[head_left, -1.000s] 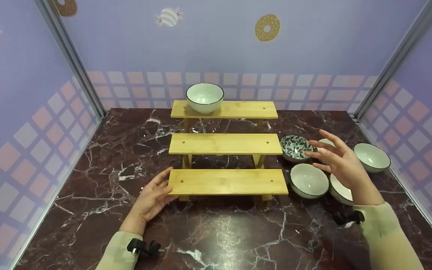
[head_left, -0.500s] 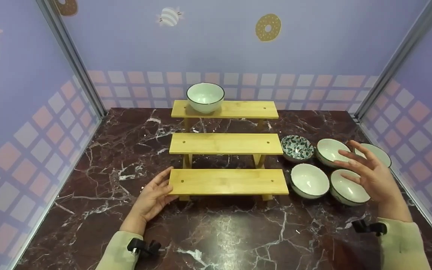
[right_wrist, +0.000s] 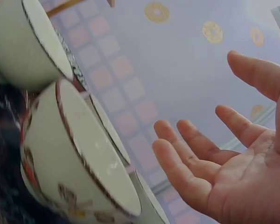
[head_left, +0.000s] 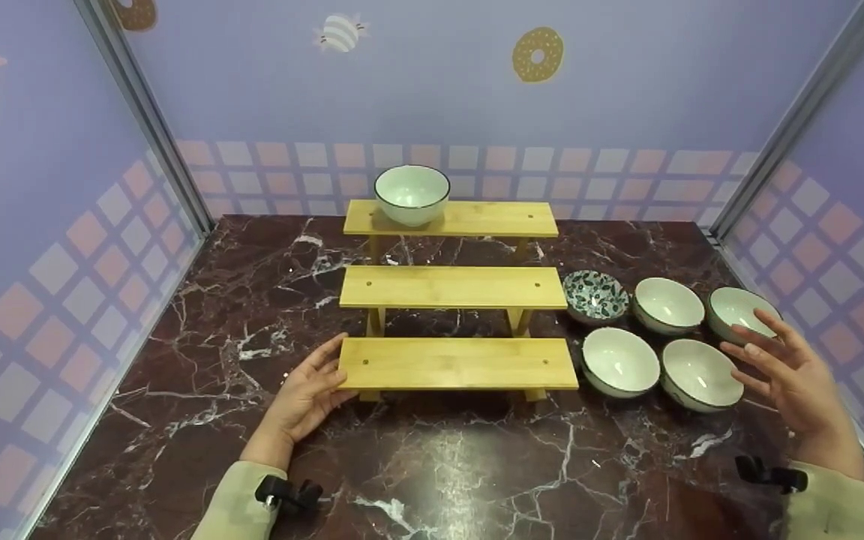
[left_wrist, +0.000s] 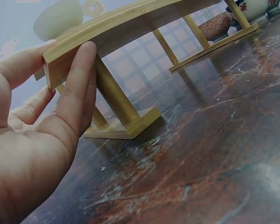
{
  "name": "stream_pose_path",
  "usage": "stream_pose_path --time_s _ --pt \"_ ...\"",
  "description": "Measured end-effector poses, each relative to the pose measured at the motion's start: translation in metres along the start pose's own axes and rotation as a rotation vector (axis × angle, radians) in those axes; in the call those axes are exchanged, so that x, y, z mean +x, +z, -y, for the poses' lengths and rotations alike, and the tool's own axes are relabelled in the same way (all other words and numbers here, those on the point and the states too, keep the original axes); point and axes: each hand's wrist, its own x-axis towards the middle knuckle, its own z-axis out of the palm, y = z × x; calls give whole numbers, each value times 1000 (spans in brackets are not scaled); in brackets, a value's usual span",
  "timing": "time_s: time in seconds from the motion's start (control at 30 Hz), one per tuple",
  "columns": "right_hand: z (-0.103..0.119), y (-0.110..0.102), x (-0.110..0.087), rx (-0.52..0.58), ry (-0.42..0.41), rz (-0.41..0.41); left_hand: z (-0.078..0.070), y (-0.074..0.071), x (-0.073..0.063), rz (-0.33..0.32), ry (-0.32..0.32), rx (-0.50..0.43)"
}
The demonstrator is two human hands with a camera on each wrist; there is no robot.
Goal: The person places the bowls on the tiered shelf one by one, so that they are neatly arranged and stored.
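A three-step wooden display rack (head_left: 454, 364) stands on the dark marbled table. My left hand (head_left: 304, 401) grips the left end of its lowest board; in the left wrist view, thumb and fingers lie on either side of the board end (left_wrist: 60, 65). On the left of the top step sits a white bowl with a dark rim (head_left: 412, 196). My right hand (head_left: 803, 379) holds nothing, its fingers spread in the air beside the right-hand bowls. Nearest it are a white bowl with painted motifs outside (right_wrist: 79, 154) and a pale green bowl (head_left: 739, 311).
Right of the rack, more bowls stand close together: a leaf-patterned bowl (head_left: 595, 296), a white bowl behind (head_left: 668, 304) and another in front (head_left: 619, 360). Patterned walls (head_left: 432, 82) enclose the table (head_left: 439, 465) at the back and sides.
My right hand has moved right and toward me, away from over the bowls, uncovering them. My left hand stays on the rack's lowest board. The bowls and rack have not moved.
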Motion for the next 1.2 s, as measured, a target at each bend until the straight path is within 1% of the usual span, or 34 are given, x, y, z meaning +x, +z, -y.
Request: stream_pose_path --time_s 0.1,0.17,0.3,0.4,0.5,0.67,0.8,0.9,0.97,1.03,1.07,1.2 --pt "-3 -8 -4 -65 51 -63 0 0 0 1 -4 -3" --pt "-6 -13 -7 -120 86 -91 -1 0 0 0 -6 0" --pt "-10 -24 -13 -226 135 -122 0 0 0 -6 -11 6" --pt "-12 -29 -16 -280 166 -147 0 0 0 -7 -12 -7" --pt "-14 -35 -18 -311 217 -148 0 0 0 -8 -9 -22" --pt "-21 -43 -19 -335 312 -111 0 1 0 -12 -9 -25" --pt "-27 -46 -20 -343 387 -114 -1 1 0 -14 -10 -17" --pt "-31 -47 -20 -331 441 -116 -1 1 0 -10 -10 -12" --pt "-34 -49 -20 -316 454 -84 -1 1 0 -6 -9 -11" --pt "-38 -52 -20 -276 455 -43 -1 1 0 -4 -9 -12" --pt "-39 -53 -20 -243 448 -16 -1 1 0 -4 -9 -12" --pt "-47 -59 -22 -36 375 160 -1 1 0 -4 -13 -10"
